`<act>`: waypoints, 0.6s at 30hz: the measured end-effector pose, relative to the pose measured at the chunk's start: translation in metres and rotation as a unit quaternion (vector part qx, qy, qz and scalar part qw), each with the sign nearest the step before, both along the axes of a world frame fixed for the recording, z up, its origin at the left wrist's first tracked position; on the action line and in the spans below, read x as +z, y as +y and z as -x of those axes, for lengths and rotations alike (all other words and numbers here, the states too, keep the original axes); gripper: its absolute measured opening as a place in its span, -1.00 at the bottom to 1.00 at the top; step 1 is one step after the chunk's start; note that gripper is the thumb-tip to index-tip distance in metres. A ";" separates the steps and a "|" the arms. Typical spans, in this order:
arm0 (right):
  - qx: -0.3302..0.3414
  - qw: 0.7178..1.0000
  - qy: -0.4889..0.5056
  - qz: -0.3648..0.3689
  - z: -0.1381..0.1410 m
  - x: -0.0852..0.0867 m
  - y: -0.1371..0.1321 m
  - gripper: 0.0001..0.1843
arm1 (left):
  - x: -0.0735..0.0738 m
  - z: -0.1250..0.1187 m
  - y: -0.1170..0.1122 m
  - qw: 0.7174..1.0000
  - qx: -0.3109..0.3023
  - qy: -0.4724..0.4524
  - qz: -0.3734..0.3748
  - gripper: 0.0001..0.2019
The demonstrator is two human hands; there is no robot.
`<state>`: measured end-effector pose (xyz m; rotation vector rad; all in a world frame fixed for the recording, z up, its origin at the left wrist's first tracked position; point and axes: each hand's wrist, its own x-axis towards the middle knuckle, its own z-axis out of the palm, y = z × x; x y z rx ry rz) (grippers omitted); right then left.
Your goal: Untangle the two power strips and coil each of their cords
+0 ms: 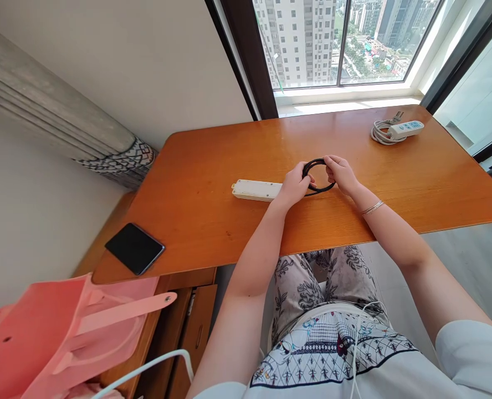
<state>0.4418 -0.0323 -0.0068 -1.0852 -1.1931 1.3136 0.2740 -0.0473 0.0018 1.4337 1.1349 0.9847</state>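
A black cable is wound into a small coil of several loops, held between my two hands over the desk. My left hand grips the coil's left side, its fingers wrapped round the loops. On the coil's right side, my right hand pinches the cable. A white power strip lies on the desk, its right end hidden behind my left hand. The cable's lower strand runs leftward behind that hand, where its end cannot be seen.
The wooden desk stands below a window. At its back right lies another white power strip with a coiled grey cord. A dark tablet lies at the left front edge. A pink bin-like container stands at lower left.
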 end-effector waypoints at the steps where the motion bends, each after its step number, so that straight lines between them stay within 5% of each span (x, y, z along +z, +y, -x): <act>1: 0.003 1.000 0.003 0.001 0.000 0.000 -0.001 -0.44 | 0.001 0.000 0.001 1.000 -0.008 -0.016 0.024 -0.66; 7: 0.026 0.999 0.021 0.007 -0.002 0.005 -0.004 -0.53 | 0.005 0.005 0.006 0.981 -0.050 -0.128 0.138 -0.89; 11: 0.039 0.998 0.040 0.024 -0.002 0.008 -0.006 -0.60 | 0.002 0.004 0.009 0.966 -0.028 -0.183 0.181 -0.65; 18: 0.055 0.993 0.081 0.063 -0.001 0.010 -0.005 -0.57 | 0.000 -0.004 0.007 0.953 0.023 -0.235 0.190 -0.61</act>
